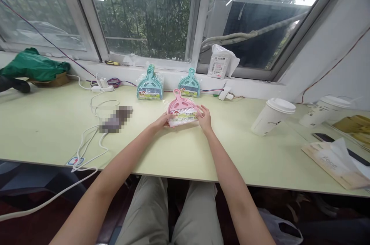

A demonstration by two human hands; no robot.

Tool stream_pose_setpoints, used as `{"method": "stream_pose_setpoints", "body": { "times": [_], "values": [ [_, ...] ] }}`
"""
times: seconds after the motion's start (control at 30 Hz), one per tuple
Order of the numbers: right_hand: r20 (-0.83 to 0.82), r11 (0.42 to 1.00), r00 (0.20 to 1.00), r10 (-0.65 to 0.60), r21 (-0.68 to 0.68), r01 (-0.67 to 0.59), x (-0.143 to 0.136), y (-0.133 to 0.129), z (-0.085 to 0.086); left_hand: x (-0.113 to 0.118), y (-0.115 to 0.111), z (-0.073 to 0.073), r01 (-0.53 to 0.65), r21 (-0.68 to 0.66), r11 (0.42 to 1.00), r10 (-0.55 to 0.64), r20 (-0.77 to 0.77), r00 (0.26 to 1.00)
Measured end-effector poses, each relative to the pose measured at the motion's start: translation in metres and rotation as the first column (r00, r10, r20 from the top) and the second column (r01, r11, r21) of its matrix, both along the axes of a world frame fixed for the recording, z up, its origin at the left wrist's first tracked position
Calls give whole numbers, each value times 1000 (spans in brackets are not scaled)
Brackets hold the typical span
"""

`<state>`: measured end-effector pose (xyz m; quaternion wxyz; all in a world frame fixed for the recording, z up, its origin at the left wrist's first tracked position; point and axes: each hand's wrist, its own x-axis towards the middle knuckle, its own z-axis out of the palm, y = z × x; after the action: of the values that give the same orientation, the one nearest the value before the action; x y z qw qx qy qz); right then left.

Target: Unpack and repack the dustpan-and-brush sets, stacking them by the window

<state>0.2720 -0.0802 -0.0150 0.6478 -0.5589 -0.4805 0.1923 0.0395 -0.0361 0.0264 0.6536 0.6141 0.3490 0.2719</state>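
Note:
A pink dustpan and brush set (181, 108) in clear wrapping is held upright, tilted back a little, above the pale green table. My left hand (162, 120) grips its lower left corner, fingers partly behind the package. On the right edge, my right hand (204, 117) pinches the wrapping. Behind it, against the wall under the window, a stack of teal dustpan sets (150, 85) leans to the left and another teal set (189, 83) leans straight back.
White paper cups (271, 117) and a napkin packet (332, 160) lie to the right. White cables (86, 144) cross the table (179, 160) at the left, near a blurred item (115, 119). A green bag (34, 66) sits far left.

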Motion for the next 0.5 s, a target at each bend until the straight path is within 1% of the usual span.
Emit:
{"method": "stream_pose_setpoints", "body": {
  "times": [0.07, 0.1, 0.13, 0.17, 0.2, 0.23, 0.3, 0.37, 0.43, 0.5],
  "values": [
    [-144, 992, 989, 15, -118, -33, 3, 4, -6, -1, -1, 2, -17, 26, 1000, 19, -50, 999],
    [-202, 985, 979, 41, -156, -73, 4, 6, -8, -2, -1, 2, -10, 42, 999, 13, -64, 998],
    [-238, 980, 969, 70, -166, -112, 6, 8, -9, -2, 0, 2, 5, 57, 998, 0, -72, 997],
    [-253, 980, 963, 91, -150, -131, 7, 9, -10, -3, 0, 1, 16, 70, 997, -11, -74, 997],
    [-250, 986, 964, 93, -113, -124, 8, 9, -10, -3, 0, 0, 21, 79, 997, -15, -72, 997],
    [-239, 993, 968, 74, -69, -93, 9, 10, -9, -3, 1, -1, 18, 92, 996, -12, -65, 998],
    [-223, 1000, 975, -10, 1, 10, 9, 9, -7, -1, 4, -7, -12, 154, 988, 18, -43, 999],
    [-196, 996, 978, -72, 43, 82, 8, 8, -5, 3, 9, -14, -87, 275, 958, 102, -39, 994],
    [-151, 991, 984, -98, 74, 110, 6, 9, -6, 10, 16, -21, -176, 394, 902, 217, -62, 974],
    [-107, 990, 988, -116, 71, 124, 6, 15, -8, 18, 29, -26, -255, 469, 846, 338, -101, 936]
  ]
}}
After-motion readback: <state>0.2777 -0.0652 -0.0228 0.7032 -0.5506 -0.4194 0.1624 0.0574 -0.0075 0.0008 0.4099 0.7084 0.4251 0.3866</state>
